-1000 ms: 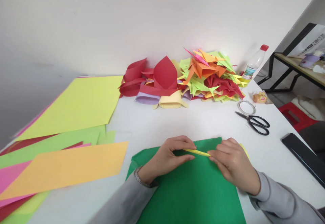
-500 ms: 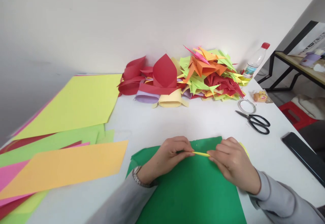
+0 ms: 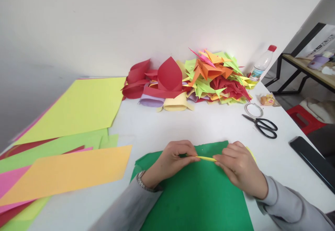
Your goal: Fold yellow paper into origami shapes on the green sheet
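Both of my hands pinch a thin, rolled or folded strip of yellow paper (image 3: 206, 158) just above a green sheet (image 3: 199, 196) on the white table (image 3: 162, 126). My left hand (image 3: 172, 161) grips the strip's left end with its fingers curled. My right hand (image 3: 237, 168) holds the right end, where more yellow paper peeks out behind the knuckles. A watch shows at my left wrist.
Large coloured sheets, yellow-green (image 3: 83, 105) and orange (image 3: 68, 171) among them, lie at the left. A heap of folded paper shapes (image 3: 193, 81) sits at the back. Scissors (image 3: 263, 125), a tape ring (image 3: 253, 110), a plastic bottle (image 3: 261, 63) and a black phone (image 3: 311, 161) lie at the right.
My left hand's fingers have slid a little along the yellow strip and curled tighter; the strip's visible part is shorter. The right hand has barely moved.
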Tool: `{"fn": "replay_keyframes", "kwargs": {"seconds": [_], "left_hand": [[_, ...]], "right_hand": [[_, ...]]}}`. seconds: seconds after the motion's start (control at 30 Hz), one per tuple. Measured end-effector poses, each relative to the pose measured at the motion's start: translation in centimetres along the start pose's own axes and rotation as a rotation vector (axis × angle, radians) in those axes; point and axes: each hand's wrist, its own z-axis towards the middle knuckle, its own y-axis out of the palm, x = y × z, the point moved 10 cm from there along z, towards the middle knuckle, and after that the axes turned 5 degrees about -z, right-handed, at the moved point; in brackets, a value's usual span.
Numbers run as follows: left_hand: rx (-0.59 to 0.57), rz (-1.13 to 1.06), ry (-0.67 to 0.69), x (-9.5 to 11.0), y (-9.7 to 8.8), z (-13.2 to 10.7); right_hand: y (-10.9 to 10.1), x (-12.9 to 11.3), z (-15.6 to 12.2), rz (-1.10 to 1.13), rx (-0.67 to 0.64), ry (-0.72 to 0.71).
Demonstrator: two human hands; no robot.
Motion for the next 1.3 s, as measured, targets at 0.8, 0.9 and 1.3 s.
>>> {"fn": "replay_keyframes", "kwargs": {"seconds": [0.8, 0.9, 1.3], "left_hand": [[0.06, -0.025, -0.091, -1.2, -1.5, -0.3], [0.086, -0.003, -0.104, -1.5, -1.8, -0.4], [0.084, -0.037, -0.052, -1.1, -2.1, -0.2]], "right_hand": [[0.1, 0.4, -0.2, -0.001, 0.0, 0.018], [0.0, 0.5, -0.2, -0.001, 0.007, 0.019], [0.0, 0.6, -0.2, -0.014, 0.005, 0.027]]}}
